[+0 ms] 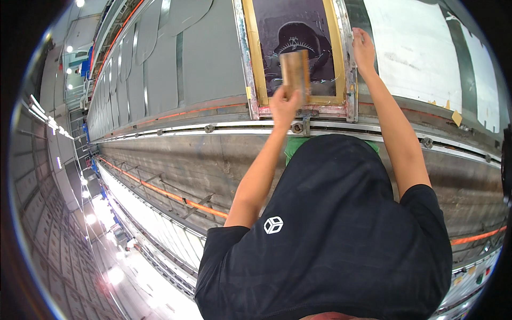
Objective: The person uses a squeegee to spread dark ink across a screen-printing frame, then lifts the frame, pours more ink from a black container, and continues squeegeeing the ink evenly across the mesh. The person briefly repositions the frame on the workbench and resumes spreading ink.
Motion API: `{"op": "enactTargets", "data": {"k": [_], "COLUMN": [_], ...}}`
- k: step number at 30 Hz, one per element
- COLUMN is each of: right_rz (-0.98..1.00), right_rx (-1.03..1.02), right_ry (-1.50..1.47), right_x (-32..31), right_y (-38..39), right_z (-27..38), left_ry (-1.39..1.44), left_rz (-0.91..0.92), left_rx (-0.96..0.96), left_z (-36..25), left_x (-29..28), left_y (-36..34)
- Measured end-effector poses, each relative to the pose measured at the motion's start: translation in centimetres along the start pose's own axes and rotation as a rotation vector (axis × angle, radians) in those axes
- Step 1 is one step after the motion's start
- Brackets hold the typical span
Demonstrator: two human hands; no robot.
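In front of me lies a screen printing frame [352, 90], its dark purple mesh [272, 18] bordered with yellow tape and bearing a cap-like design [301, 45]. My left hand [286, 109] is closed around a squeegee [292, 72] with a wooden-looking handle, held over the lower part of the mesh. The squeegee is blurred by motion, and whether its blade touches the mesh I cannot tell. On the other side, my right hand [364, 50] has its fingers curled at the frame's right rail and appears to grip it.
Grey fabric pieces [208, 64] lie along the long table to the left; white sheets [413, 50] lie to the right. A metal rail [229, 127] with bolts runs along the table's near edge. Behind me stands another long table [154, 202] with an orange strip.
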State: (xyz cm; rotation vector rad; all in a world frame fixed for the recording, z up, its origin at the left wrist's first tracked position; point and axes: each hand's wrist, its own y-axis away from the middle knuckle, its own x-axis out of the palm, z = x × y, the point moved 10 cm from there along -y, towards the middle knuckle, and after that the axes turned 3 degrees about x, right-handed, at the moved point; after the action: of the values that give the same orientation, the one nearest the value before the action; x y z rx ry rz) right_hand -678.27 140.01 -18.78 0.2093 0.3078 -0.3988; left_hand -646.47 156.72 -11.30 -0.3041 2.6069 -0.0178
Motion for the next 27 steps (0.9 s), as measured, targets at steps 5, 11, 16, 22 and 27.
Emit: {"op": "enactTargets", "data": {"k": [5, 11, 16, 22, 27], "right_rz": [0.0, -0.005, 0.002, 0.016, -0.014], "right_rx": [0.018, 0.037, 0.023, 0.031, 0.018], "right_ry": [0.007, 0.038, 0.015, 0.049, 0.059], "right_x": [0.4, 0.5, 0.2, 0.3, 0.0], "right_y": [0.2, 0.4, 0.4, 0.3, 0.4], "right_z": [0.2, 0.2, 0.7, 0.6, 0.8], "left_ry": [-0.178, -0.432, -0.076, -0.293, -0.269], "left_rz": [-0.185, -0.228, 0.034, 0.032, -0.071], "left_rx": [0.017, 0.076, -0.026, 0.254, 0.002], "left_z": [4.3, 3.0, -1.2, -5.4, 2.3], "left_x": [-9.2, -8.2, 0.0, 0.6, -5.2], "left_y": [-2.5, -0.5, -1.4, -1.9, -2.5]}}
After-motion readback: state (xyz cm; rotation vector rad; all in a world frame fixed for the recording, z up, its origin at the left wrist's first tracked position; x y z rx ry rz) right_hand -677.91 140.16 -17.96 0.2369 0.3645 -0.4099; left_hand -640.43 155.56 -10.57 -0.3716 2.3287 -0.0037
